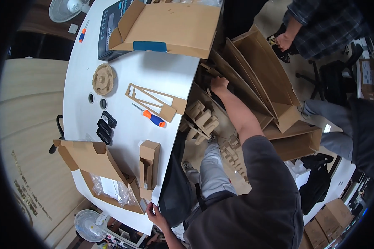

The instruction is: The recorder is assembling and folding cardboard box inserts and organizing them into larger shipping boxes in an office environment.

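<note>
My right arm reaches out over cardboard packing beside the table, and my right hand [219, 84] is closed in a fist there. What it grips, if anything, is hidden. Next to it stand opened brown cardboard boxes [257, 79], and moulded pulp inserts [202, 118] lie below. My left hand [154, 213] is at the near table edge, fingers slightly apart, holding nothing visible. Closest to it are a narrow open cardboard box [154, 159] and a larger open carton [85, 155] with a plastic-wrapped white item [112, 189] inside.
On the white table [129, 72] lie an orange-and-blue screwdriver [154, 118], a cut cardboard frame [166, 110], a round pulp piece [103, 79], black parts [106, 126] and another screwdriver [83, 34]. A large opened box [170, 25] stands at the far end. A person [320, 29] stands at the right.
</note>
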The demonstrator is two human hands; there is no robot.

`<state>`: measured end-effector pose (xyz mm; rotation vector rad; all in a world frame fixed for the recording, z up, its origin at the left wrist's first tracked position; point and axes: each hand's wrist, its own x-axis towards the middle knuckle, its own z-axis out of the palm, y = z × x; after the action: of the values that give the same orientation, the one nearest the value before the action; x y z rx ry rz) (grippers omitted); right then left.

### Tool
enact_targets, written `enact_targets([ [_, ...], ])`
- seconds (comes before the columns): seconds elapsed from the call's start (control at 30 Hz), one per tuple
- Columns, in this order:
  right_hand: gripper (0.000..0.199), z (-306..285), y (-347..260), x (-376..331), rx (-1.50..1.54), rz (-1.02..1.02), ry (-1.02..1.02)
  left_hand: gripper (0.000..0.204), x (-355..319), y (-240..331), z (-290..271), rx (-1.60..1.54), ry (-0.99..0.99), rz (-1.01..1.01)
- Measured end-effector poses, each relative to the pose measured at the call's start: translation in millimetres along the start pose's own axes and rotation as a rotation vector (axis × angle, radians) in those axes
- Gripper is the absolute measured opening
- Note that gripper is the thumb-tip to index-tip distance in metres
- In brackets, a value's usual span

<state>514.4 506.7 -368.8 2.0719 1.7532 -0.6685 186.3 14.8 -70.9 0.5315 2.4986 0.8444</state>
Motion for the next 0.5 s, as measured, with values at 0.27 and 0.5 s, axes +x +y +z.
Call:
enact_targets([
  [0.27,0.038,-60,-23,-15,0.411,-0.109,0.084,0.025,-4,-5,-6,0.01,0.018,-0.01],
  [0.5,0.025,-63,-2,-109,0.895,-0.336,0.359,0.026,5,-2,0,-0.104,-0.004,0.004],
])
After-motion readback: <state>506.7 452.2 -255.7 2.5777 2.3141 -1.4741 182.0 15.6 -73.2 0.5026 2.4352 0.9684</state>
